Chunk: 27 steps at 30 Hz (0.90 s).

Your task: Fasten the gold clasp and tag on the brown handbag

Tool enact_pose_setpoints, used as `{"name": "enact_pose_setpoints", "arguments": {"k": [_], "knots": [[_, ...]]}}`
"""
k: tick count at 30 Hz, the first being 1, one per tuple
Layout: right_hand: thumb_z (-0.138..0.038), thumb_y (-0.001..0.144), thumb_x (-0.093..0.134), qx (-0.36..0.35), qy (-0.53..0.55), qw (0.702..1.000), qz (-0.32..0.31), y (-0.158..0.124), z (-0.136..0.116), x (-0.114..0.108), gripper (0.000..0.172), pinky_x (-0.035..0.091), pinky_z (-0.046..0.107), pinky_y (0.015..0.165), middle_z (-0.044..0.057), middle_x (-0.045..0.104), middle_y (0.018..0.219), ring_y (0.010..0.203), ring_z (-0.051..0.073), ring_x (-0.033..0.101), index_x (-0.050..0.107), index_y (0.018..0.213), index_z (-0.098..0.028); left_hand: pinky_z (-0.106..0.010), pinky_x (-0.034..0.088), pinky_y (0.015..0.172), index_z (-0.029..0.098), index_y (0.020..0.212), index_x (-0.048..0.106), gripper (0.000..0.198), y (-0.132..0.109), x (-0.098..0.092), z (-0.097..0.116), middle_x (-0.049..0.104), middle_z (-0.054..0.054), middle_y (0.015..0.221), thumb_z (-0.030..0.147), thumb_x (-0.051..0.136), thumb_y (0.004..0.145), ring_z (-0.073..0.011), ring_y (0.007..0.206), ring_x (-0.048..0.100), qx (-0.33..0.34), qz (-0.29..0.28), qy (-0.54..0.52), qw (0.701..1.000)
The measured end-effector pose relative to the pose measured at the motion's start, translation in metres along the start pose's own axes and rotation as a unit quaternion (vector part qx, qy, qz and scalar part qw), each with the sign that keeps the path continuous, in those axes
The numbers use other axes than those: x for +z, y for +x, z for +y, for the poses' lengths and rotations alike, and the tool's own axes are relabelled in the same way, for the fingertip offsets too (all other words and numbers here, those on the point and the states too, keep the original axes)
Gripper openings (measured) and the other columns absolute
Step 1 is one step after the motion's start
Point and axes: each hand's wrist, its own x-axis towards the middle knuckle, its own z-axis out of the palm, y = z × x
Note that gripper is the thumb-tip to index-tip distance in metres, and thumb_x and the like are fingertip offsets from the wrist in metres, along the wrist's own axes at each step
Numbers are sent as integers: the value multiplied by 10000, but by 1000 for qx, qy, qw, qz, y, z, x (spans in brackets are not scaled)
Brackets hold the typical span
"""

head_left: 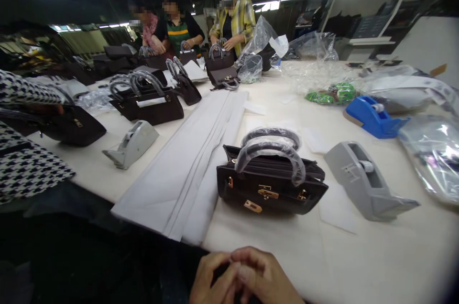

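My left hand (211, 279) and my right hand (267, 276) meet at the table's front edge, fingertips pressed together. Both are closed; whatever lies between the fingers, if anything, is hidden. Just beyond them a dark brown handbag (272, 201) stands upright on the table, apart from my hands. Its two handles (269, 151) are wrapped in clear plastic, and gold-coloured clasps show on its front. To the right of the bag sits a grey tape dispenser (369, 184). A stack of white paper sheets (179, 165) lies left of the bag.
A blue tape dispenser (375, 115) and plastic bags (437, 151) lie at right. Another grey dispenser (132, 144) and more handbags (150, 105) are at left. Beside me is a person in a houndstooth sleeve (28, 89); several people work across the table (412, 251).
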Motion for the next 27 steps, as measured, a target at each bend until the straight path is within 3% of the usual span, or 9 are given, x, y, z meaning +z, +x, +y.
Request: {"name": "enact_pose_setpoints", "arguments": {"k": [2,4,7,9,12,15,19,24,27], "knots": [[-540,687,668,-6,55,998,27,0,7,3,465,383,178,425,4,558,548,447,99,512,602,867,-117,-334,482,857,211,1183,500,346,6,12,10,441,-155,1274,273,420,853,-236,1122,483,-2,25,21,999],[-505,684,690,-17,90,992,92,-4,2,-2,418,358,167,400,0,553,535,413,81,481,616,823,-117,-340,447,917,190,1284,389,437,14,19,18,316,-166,1384,284,404,857,-255,1211,406,18,-4,-32,999],[-456,651,736,-33,111,974,193,-17,-19,-19,362,355,165,384,10,567,601,443,82,478,625,775,-135,-321,407,959,209,1262,421,414,27,23,27,379,-126,1361,297,402,858,-233,1200,424,-46,-18,-211,976],[-433,656,741,-49,112,965,232,-26,-32,-31,330,360,164,392,4,554,605,461,81,468,619,760,-145,-303,428,907,235,1097,564,304,40,23,32,547,-84,1193,330,402,858,-200,1060,533,-197,-4,-324,925],[-409,692,721,-66,115,961,244,-33,-42,-41,291,350,155,402,-2,542,624,473,70,449,601,754,-151,-244,454,758,217,949,587,215,64,24,37,625,-30,925,351,469,830,-125,788,581,-392,15,-444,806],[-397,747,671,-68,149,963,215,-32,-45,-41,257,362,157,427,2,546,669,506,76,458,563,744,-164,-204,432,667,181,916,564,202,92,23,41,604,-23,927,343,528,800,-79,696,543,-421,47,-551,719],[-345,728,691,-105,146,963,200,-28,-52,-31,251,395,167,451,14,565,747,536,82,474,524,679,-164,-167,350,495,137,687,535,220,114,13,49,562,12,649,333,550,786,-39,516,448,-431,58,-624,649],[-252,792,630,-189,-3,966,176,-26,-64,-28,96,449,208,450,3,573,761,542,111,529,546,778,-207,-162,316,456,134,692,537,215,116,2,53,543,20,609,329,555,780,-35,484,432,-454,58,-627,630],[-180,852,534,-289,-206,923,148,-23,-73,-31,100,486,239,516,20,562,794,582,121,554,589,924,-221,-168,311,456,131,675,528,239,113,1,52,524,25,552,345,546,781,-36,455,416,-457,49,-610,645]]}}
